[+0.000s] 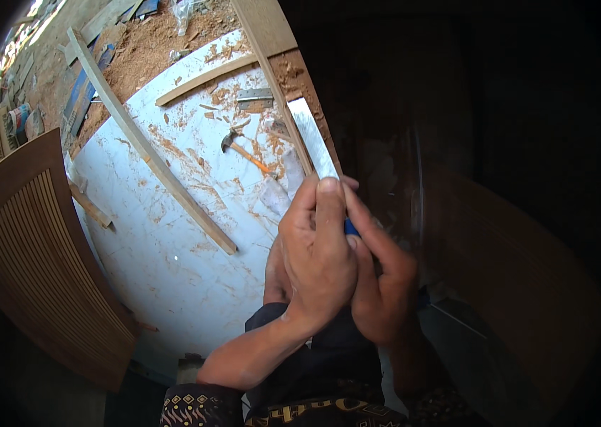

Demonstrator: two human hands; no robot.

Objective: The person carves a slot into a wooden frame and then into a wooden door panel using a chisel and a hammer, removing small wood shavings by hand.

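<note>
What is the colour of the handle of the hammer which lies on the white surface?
The hammer handle is orange, seen in the head view.

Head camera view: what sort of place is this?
Probably a woodworking shop or carpentry site: wood shavings lie about, a slatted wooden panel is at the left, and a metal-bladed tool is held in the left hand and right hand.

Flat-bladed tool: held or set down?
Held: the left hand and right hand grip the flat-bladed tool, its metal blade projecting beyond them.
</note>
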